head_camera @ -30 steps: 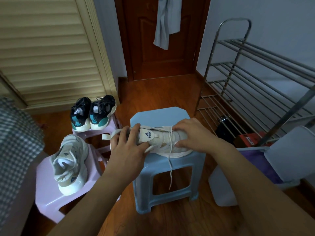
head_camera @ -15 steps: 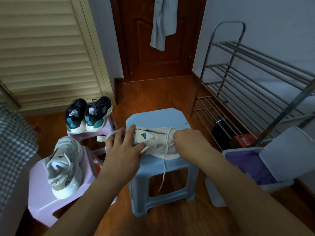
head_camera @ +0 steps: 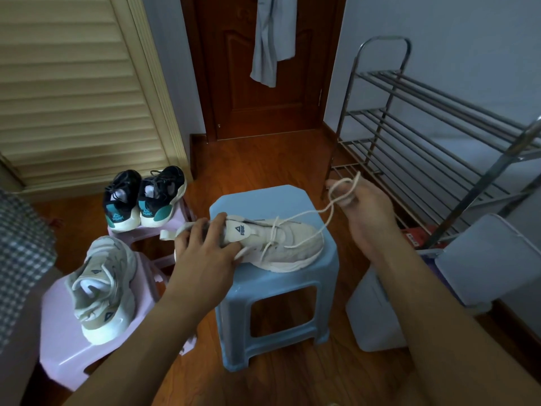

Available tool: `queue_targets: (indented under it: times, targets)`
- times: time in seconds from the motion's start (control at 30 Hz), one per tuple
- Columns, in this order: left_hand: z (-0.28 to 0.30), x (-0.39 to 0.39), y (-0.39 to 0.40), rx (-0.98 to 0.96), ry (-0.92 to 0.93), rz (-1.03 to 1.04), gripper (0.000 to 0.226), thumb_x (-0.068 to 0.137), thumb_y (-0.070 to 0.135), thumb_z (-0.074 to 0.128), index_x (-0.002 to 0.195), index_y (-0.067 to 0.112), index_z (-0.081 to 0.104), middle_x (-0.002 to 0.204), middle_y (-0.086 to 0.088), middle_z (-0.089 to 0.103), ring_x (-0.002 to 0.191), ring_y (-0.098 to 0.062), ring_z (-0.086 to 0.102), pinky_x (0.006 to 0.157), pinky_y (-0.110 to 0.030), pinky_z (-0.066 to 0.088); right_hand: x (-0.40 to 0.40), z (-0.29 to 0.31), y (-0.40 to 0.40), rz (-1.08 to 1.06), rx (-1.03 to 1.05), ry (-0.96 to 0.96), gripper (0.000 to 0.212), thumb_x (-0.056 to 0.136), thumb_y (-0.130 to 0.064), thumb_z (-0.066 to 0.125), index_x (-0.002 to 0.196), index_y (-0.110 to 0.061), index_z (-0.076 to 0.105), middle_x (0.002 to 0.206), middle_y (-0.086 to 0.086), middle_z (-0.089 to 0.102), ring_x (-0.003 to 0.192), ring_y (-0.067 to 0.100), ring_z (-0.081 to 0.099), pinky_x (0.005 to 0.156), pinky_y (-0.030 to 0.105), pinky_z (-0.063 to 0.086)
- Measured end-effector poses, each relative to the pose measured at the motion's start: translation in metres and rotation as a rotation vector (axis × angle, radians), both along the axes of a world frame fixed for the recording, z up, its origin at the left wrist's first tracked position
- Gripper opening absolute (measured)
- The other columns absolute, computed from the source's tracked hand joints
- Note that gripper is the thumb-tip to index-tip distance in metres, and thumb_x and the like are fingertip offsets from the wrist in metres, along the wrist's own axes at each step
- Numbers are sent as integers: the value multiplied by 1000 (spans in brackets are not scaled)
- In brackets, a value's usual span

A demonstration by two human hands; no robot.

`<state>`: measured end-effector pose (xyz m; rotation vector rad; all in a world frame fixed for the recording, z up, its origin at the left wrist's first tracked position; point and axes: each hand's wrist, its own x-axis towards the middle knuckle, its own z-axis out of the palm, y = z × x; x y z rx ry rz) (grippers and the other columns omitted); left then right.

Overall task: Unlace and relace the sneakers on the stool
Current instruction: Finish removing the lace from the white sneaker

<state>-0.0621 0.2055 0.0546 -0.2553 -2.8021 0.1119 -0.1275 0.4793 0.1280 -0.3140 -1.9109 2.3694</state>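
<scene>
Two bare forearms, no sleeves seen. Left hand [head_camera: 205, 253] and right hand [head_camera: 369, 215] bare: no rings, watch, gloves or bands visible.

Wood floor [head_camera: 251, 159]. Brown door [head_camera: 263, 98] at 12 o'clock, louvred door [head_camera: 73, 92] at 10, metal rack [head_camera: 433, 142] at 2.

Glossy plastic stool [head_camera: 292, 197] (blue); matt fabric sneaker [head_camera: 292, 244].

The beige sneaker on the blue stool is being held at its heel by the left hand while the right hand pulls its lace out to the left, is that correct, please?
Not quite: the head view shows the right hand pulling the lace out to the right, toward the metal shoe rack. The left hand does hold the beige sneaker at its heel on the blue stool.
</scene>
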Motion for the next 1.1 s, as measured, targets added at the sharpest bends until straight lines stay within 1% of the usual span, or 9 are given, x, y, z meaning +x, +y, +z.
queue_targets:
  times: [0.07,0.17,0.3,0.4,0.5,0.67,0.9,0.97,1.1]
  targets:
    - [0,1,0,-3,0,3,19,79,32,80,97,31,74,151,-17,44,129,-46,45,97,-56,31,1,4,-22,197,-378,2,29,105,-27,47,83,-11,58,71,9,62,57,17,60,63,30,56]
    - [-2,4,0,5,7,5,17,82,35,76,99,31,73,153,-16,41,132,-45,42,98,-55,30,-4,-1,-28,427,-348,-170,31,102,-37,46,79,-19,54,54,-3,33,37,7,22,36,20,21]
    - [-4,6,-2,2,29,-8,15,87,39,72,101,32,72,155,-15,39,134,-44,39,100,-57,31,-10,-9,-20,493,598,-50,29,97,-43,51,97,-21,71,63,-16,54,55,10,46,53,26,36]
    - [-3,5,-2,0,32,-10,15,87,41,71,100,32,72,154,-15,40,133,-44,41,100,-57,32,-2,-19,-32,578,1354,107,73,78,-74,60,140,-38,51,128,-11,58,113,19,59,92,37,47]
    - [-3,3,-3,-10,33,-18,15,87,40,72,99,32,73,153,-16,42,131,-45,43,100,-56,32,7,-32,-46,699,1642,151,86,78,-58,74,149,-34,32,130,3,43,106,31,59,76,36,43]
    - [-3,0,-4,-10,42,-23,16,88,41,70,100,30,72,153,-16,43,131,-45,44,99,-55,30,8,-37,-43,501,1827,240,26,95,-34,66,105,-12,56,102,11,60,94,35,63,66,33,37]
    - [-3,1,-6,-48,-2,-25,17,86,36,73,102,34,71,157,-14,35,136,-43,39,101,-57,31,-2,-16,-20,817,1348,-43,32,96,-38,65,74,-14,66,70,5,62,65,16,57,59,32,39]
    - [-2,1,-7,-44,2,-22,17,86,36,73,103,33,71,156,-15,38,134,-44,41,99,-58,32,-6,-6,-5,521,1095,-134,20,96,-26,62,83,-14,72,73,5,64,65,19,59,58,32,46]
    - [0,1,-7,-7,7,22,18,89,43,70,104,33,72,153,-15,42,130,-45,45,97,-58,34,-1,10,44,-586,356,-192,24,107,-23,41,95,-13,59,76,-1,48,64,10,49,56,20,39]
